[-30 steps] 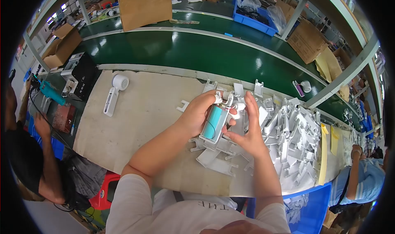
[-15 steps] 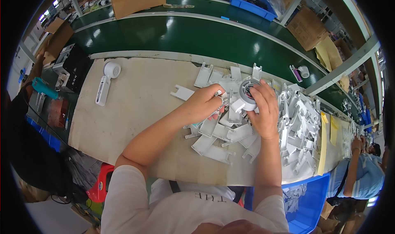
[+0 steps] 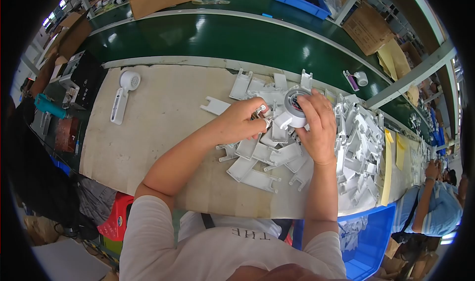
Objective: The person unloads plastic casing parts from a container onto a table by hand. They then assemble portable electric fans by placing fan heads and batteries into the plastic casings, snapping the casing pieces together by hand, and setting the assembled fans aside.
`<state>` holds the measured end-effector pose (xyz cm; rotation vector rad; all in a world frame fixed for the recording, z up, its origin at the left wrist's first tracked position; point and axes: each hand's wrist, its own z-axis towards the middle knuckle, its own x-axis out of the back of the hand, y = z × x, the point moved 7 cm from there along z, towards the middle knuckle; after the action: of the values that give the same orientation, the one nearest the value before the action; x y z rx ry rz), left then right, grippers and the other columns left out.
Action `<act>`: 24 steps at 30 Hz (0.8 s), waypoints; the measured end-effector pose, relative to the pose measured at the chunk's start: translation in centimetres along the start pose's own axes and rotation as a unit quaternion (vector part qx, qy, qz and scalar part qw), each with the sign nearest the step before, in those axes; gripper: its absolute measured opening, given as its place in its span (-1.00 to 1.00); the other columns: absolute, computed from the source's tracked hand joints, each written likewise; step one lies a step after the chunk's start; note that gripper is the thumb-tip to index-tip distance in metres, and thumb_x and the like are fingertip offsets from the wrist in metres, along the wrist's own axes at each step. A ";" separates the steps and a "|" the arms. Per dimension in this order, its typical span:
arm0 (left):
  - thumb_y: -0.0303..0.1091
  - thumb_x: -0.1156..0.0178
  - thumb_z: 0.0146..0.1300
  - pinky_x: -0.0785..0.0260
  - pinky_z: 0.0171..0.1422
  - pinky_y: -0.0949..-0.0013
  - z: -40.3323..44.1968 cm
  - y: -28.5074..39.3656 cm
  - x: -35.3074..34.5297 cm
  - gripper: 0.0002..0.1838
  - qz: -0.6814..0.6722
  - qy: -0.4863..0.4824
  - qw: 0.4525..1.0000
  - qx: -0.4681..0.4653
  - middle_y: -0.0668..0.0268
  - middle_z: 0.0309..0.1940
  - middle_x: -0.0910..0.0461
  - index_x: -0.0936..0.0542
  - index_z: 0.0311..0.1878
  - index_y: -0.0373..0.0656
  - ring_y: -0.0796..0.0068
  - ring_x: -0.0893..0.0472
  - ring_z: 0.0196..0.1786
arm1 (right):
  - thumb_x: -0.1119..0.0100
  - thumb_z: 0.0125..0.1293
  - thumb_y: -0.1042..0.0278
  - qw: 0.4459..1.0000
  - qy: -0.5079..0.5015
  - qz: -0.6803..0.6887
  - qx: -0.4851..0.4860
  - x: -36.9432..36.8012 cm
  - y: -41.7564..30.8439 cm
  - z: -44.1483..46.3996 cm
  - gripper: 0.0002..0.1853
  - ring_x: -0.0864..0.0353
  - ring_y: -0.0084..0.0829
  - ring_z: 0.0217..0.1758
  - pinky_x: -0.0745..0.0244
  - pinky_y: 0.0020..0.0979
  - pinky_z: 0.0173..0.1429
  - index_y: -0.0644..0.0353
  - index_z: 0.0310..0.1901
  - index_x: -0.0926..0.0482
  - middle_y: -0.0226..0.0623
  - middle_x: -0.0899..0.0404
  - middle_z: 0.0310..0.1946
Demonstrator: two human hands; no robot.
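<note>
My right hand (image 3: 318, 128) is closed round a round white and grey head (image 3: 296, 108), its open face with dark and red parts turned up. My left hand (image 3: 242, 120) is closed on a white handle, mostly hidden by the fingers; only its hinge end shows near the head's white neck. Under and around both hands lie many white plastic channel-shaped pieces (image 3: 255, 179), heaped higher on the right (image 3: 358, 142). A finished-looking white unit with a round perforated head (image 3: 119, 100) lies on the table at the left.
Behind the beige table (image 3: 143, 147) runs a green conveyor (image 3: 168, 39). A black machine (image 3: 84, 78) and a person with a teal tool (image 3: 49, 106) are at the left. A blue bin (image 3: 371, 246) stands at the front right; another person (image 3: 430, 202) sits beyond it.
The teal-cored handle has turned out of sight in my left hand. My right hand, open beside it earlier, now grips the round head, turned face up. The view has shifted slightly.
</note>
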<state>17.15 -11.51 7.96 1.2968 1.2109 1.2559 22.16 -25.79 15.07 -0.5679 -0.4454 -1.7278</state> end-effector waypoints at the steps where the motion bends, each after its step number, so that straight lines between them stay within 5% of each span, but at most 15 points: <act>1: -0.46 -0.05 0.07 -0.34 -0.47 0.48 0.0 0.0 -0.1 -0.78 0.000 -0.001 1.000 0.001 0.24 -0.37 -0.50 -0.37 -0.19 -0.26 0.56 -0.51 -0.48 | -0.32 -0.34 0.62 1.000 -0.014 -0.002 0.001 -0.1 0.0 0.0 -0.33 -0.47 -0.12 0.04 -0.40 -0.14 0.11 0.05 -0.01 -0.47 -0.28 -0.48 -0.12; 6: -0.38 -0.12 -0.04 -0.29 -0.44 0.40 -0.3 0.8 0.0 -0.73 0.146 0.043 0.986 -0.065 0.20 -0.56 -0.50 -0.43 -0.25 -0.30 0.48 -0.48 -0.52 | -0.32 -0.30 0.63 0.995 -0.066 0.059 -0.040 0.0 0.1 -0.1 -0.33 -0.43 -0.13 0.10 -0.37 -0.16 0.15 0.04 0.01 -0.47 -0.30 -0.46 -0.07; 8: -0.37 -0.13 -0.06 -0.29 -0.43 0.37 -0.3 0.7 0.1 -0.71 0.166 0.048 0.983 -0.066 0.17 -0.56 -0.50 -0.44 -0.24 -0.29 0.42 -0.48 -0.53 | -0.34 -0.25 0.61 0.934 -0.138 0.228 -0.238 -0.6 1.6 -0.8 -0.34 -0.41 -0.18 0.13 -0.33 -0.23 0.18 0.07 0.04 -0.45 -0.28 -0.45 -0.03; 9: -0.36 -0.14 -0.09 -0.30 -0.41 0.34 -0.3 0.9 0.2 -0.69 0.187 0.051 0.979 -0.067 0.14 -0.55 -0.50 -0.44 -0.23 -0.28 0.35 -0.49 -0.53 | -0.34 -0.25 0.61 0.934 -0.138 0.228 -0.239 -0.7 1.7 -1.1 -0.34 -0.41 -0.18 0.13 -0.33 -0.23 0.18 0.07 0.04 -0.45 -0.28 -0.45 -0.03; 11: -0.37 -0.13 -0.10 -0.31 -0.40 0.29 -0.5 1.4 -0.3 -0.69 0.208 0.027 0.975 -0.078 0.12 -0.54 -0.51 -0.44 -0.24 -0.28 0.27 -0.50 -0.51 | -0.37 -0.19 0.55 0.838 -0.109 0.471 -0.251 -1.2 2.0 -1.8 -0.39 -0.39 -0.25 0.14 -0.30 -0.29 0.18 0.10 0.03 -0.48 -0.24 -0.44 0.01; 18: -0.40 -0.13 -0.08 -0.33 -0.33 0.16 -1.5 2.3 -2.5 -0.72 0.423 0.001 0.897 -0.124 0.05 -0.49 -0.51 -0.39 -0.26 -0.25 0.06 -0.53 -0.40 | -0.34 -0.12 0.55 0.839 -0.235 0.448 -0.200 -1.2 1.6 -1.3 -0.50 -0.39 -0.28 0.13 -0.31 -0.33 0.16 0.04 -0.03 -0.58 -0.22 -0.41 0.06; 24: -0.46 -0.09 -0.07 -0.40 -0.31 0.14 -1.9 2.8 -4.2 -0.80 0.463 -0.002 0.867 -0.181 0.09 -0.48 -0.53 -0.37 -0.34 -0.31 0.12 -0.57 -0.39 | -0.35 -0.15 0.55 0.835 -0.271 0.427 -0.216 0.1 1.0 -1.4 -0.50 -0.38 -0.30 0.12 -0.28 -0.34 0.16 0.08 -0.04 -0.60 -0.22 -0.38 0.10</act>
<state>15.46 -15.92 10.52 1.6314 0.2426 2.0221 22.95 -26.90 13.95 -1.3656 -0.1234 -0.7607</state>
